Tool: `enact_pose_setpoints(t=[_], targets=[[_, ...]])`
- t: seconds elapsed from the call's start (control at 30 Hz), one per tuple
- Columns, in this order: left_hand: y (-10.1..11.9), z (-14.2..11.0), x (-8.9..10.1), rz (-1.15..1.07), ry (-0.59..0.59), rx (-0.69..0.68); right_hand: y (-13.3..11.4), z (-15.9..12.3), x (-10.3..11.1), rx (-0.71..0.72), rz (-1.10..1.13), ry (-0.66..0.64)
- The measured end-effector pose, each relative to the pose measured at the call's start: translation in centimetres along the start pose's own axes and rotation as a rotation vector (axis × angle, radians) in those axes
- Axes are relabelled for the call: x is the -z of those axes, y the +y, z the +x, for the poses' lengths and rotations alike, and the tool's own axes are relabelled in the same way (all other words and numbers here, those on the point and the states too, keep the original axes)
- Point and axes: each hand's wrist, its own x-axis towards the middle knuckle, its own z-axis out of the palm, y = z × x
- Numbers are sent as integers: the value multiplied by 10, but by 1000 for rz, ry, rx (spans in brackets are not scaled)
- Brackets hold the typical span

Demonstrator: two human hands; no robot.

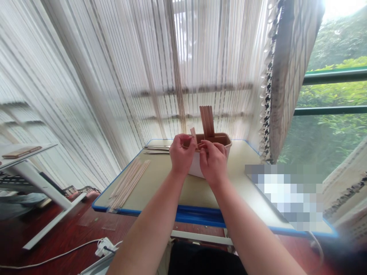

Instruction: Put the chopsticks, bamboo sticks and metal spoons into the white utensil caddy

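Standing in the box (pixel 196 167), brown sticks (pixel 207 121) are set; rods (pixel 130 186) are left near the desk's (pixel 166 187) left edge. Strips (pixel 193 132) are pinched by the left hand (pixel 182 153); the right hand's (pixel 213 157) grip is unclear.

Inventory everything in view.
Table: one, cream, blue edge, centre.
Container: one, white, brown inside, on table.
Brown sticks: about five, brown, in container.
Light sticks: count unclear, tan, left of brown sticks.
Pale sticks: several, pale, table's left.
Thin rods: several, dark, table's far left.
Pixelated patch: one, unreadable, table's right.
Side table: one, white, left.
Board: one, brown, on side table.
Adapter: one, white, lower left.
Rails: two, green, right.
Curtains: count unclear, whitish, behind table.
Left hand: one, bare, at light sticks.
Right hand: one, bare, near container.
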Motion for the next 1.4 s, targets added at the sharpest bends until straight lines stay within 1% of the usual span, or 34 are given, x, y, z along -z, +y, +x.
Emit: enact_pose_setpoints(t=[0.07, 0.17, 0.23, 0.3, 0.37, 0.43, 0.53, 0.63, 0.7, 0.73, 0.8, 0.87, 1.0, 1.1, 1.23, 1.33, 1.4], targets=[[-1, -1, 1, 29, 16, -63, -1, -1, 4, 78, -13, 81], [-1, -1, 9, 145, 91, -213, -3, -5, 8, 214, 24, 187], [-2, 1, 21, 235, 132, -266, -5, -10, 7, 282, 109, 199], [-3, 0, 38, 334, 121, -240, -8, -15, 5, 340, 231, 148], [-7, -7, 57, 475, 50, -157, -13, -20, 3, 359, 352, 14], [-13, -18, 75, 671, -79, -54, -18, -23, 3, 303, 444, -181], [-29, -36, 96, 995, -291, 119, -25, -25, 1, 109, 536, -493], [-46, -46, 107, 1188, -412, 337, -25, -27, -8, -115, 628, -736], [-54, -48, 109, 1220, -465, 459, -22, -30, -17, -239, 677, -849], [-57, -48, 109, 1221, -483, 495, -20, -31, -22, -277, 679, -900], [-60, -48, 107, 1227, -485, 516, -16, -34, -28, -297, 622, -982], [-60, -48, 105, 1256, -452, 514, -14, -36, -32, -269, 548, -1024], [-57, -48, 102, 1334, -402, 567, -15, -37, -32, -239, 527, -1039], [-55, -50, 102, 1294, -411, 516, -17, -37, -31, -220, 511, -1031], [-53, -52, 102, 1238, -402, 434, -20, -37, -32, -154, 476, -1025], [-50, -51, 102, 1237, -398, 421, -22, -38, -33, -133, 451, -1047], [-47, -49, 100, 1254, -386, 443, -22, -39, -34, -124, 446, -1065]])
